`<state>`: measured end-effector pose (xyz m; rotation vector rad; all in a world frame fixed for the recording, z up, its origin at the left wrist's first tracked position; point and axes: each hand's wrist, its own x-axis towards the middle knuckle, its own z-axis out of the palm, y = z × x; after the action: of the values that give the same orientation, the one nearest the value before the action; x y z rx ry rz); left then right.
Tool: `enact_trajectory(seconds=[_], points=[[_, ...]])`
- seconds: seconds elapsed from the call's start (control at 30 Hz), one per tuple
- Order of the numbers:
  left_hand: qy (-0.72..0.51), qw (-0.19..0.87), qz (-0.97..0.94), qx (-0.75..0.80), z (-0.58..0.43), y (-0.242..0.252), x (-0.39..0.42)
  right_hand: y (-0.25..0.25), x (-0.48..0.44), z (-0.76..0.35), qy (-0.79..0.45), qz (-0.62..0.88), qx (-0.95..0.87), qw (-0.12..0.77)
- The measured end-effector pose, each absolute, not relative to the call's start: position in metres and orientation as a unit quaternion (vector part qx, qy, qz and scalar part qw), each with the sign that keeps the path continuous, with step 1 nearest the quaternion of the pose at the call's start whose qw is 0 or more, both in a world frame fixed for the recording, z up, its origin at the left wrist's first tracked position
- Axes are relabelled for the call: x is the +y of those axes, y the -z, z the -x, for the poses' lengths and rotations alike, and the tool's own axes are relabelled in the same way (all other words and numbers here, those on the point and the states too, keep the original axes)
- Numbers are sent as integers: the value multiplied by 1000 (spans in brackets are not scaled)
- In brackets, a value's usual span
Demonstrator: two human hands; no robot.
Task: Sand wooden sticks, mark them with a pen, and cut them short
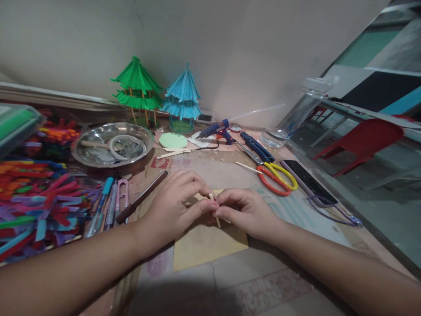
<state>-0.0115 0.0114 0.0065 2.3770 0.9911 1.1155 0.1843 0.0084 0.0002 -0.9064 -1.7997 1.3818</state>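
Observation:
My left hand (186,195) and my right hand (245,210) meet over a sheet of yellow paper (210,250). Between their pinched fingertips is a short, pale wooden stick (218,223), with one end poking up and the other pointing down toward the paper. Both hands are closed on it, thumbs and forefingers touching near its middle. Left of my left hand lies a brown marker (143,197). Beyond my right hand rest scissors (276,177) with orange and yellow handles, next to another thin stick (249,167).
Colourful pipe cleaners (42,206) heap up on the left, near a metal plate (79,151). A green model hut (136,87) and a blue one (182,96) stand by the wall. A glue gun (217,128), box cutter (256,147), clear bottle (289,118) and phone (307,180) sit toward the right.

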Motion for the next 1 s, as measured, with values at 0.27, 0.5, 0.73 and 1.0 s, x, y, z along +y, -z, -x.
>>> enact_trajectory(seconds=[0.27,0.5,0.73,1.0], points=[[-431,151,-832,316,12,-2,14,-1,9,-184,-512,321,-719,343],[-455,118,-834,288,10,-5,10,4,15,-187,-388,314,-764,409],[-459,118,-827,302,12,-2,11,1,16,-189,-233,311,-771,504],[-433,121,-821,352,9,-1,13,-2,14,-188,-362,401,-631,557]])
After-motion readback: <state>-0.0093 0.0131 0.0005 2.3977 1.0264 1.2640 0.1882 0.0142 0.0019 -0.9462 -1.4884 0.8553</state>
